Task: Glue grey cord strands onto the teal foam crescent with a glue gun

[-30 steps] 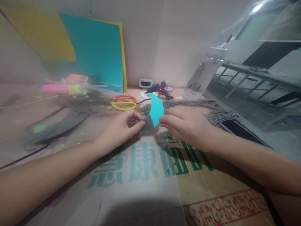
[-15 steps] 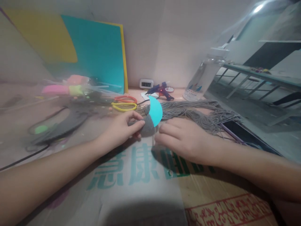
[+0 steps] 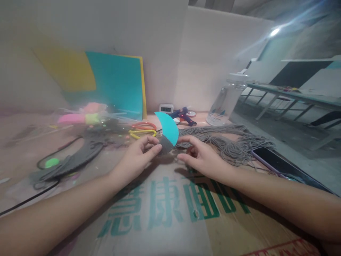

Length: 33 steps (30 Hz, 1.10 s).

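My left hand (image 3: pixel 142 153) pinches a dark grey piece (image 3: pixel 166 145) between thumb and fingers, above the cardboard. A bright turquoise crescent-shaped piece (image 3: pixel 169 128) stands up from the grey piece, against its upper edge; whether the two are joined I cannot tell. Just to the right, my right hand (image 3: pixel 201 154) has its thumb and index finger apart with nothing visible between them. Its fingertips are close to the turquoise piece's right edge. Behind both hands lies a bundle of grey cord (image 3: pixel 229 142).
Scissors with red and yellow handles (image 3: pixel 142 133), a blue glue gun (image 3: pixel 186 116), a small digital clock (image 3: pixel 166 108) and a clear bottle (image 3: pixel 223 103) stand behind. A phone (image 3: pixel 282 165) lies right. Coloured sheets (image 3: pixel 117 85) lean on the wall. Printed cardboard (image 3: pixel 170 227) covers the front.
My right hand's fingers have gone from curled together to apart. The turquoise piece has tilted leftward in my left hand's hold. The camera view has tipped upward.
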Available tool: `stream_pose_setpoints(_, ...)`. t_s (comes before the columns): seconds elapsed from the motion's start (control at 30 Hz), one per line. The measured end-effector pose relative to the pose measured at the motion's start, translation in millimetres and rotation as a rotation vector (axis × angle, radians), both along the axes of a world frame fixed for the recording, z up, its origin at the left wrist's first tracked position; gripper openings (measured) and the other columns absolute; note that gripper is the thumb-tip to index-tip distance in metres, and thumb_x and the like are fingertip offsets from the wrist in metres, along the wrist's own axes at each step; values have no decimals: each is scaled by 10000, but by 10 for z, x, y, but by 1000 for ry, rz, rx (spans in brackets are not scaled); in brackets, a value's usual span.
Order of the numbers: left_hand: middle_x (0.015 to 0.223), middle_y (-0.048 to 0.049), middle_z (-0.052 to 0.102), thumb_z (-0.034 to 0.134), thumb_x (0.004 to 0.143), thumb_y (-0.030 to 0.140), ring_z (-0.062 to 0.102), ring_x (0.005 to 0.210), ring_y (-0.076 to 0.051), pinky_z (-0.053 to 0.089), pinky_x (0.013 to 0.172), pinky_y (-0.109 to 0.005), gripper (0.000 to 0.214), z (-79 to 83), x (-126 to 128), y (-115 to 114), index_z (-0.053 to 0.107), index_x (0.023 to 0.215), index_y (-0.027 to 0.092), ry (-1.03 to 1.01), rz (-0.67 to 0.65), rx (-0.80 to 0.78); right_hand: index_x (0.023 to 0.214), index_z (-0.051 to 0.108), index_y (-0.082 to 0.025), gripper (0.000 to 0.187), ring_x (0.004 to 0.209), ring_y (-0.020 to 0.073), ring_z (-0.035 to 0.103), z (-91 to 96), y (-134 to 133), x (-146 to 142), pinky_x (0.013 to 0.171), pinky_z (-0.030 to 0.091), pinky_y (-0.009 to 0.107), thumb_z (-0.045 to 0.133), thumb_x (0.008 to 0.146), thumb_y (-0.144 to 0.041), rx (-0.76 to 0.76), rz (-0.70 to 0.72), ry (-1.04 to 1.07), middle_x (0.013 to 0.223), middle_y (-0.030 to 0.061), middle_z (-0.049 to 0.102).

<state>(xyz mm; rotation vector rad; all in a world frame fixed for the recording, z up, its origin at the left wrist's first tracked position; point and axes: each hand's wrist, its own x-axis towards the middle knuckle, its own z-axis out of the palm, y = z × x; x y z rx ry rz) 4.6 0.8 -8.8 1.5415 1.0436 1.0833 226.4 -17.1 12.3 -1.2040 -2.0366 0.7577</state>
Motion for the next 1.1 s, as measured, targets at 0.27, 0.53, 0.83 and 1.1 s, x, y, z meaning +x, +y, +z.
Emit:
stream_pose_setpoints(0.27,792,10,602,612,848,398,548,706,-121,400,643,-232,259,-1,3,5,513,938,177,15,-31,-2,978,639,-186,148,553,85,569,-81,-47,-63,522,471,224,564,875,-262,-113,43,184,766,1,674)
stream_pose_setpoints(0.53,873,-12,663,636,832,430,563,677,-125,397,573,-213,365,-5,8,-40,546,1099,198,121,-65,-26,937,677,-160,137,768,119,647,-35,-64,-2,704,495,236,550,909,-205,401,155,-155,864,39,721)
stream_pose_setpoints(0.83,679,28,611,625,821,441,516,575,-110,387,552,-219,267,69,11,-67,567,801,181,282,-1,59,836,643,-167,191,657,125,548,-41,-55,64,602,405,246,527,939,-278,724,195,-435,722,15,642)
stream_pose_setpoints(1.1,847,1,710,596,835,372,615,751,-169,460,742,-280,198,100,28,-106,678,860,193,406,-99,193,945,654,-191,241,697,176,480,181,-134,95,626,355,324,418,977,-229,1007,272,-767,797,47,615)
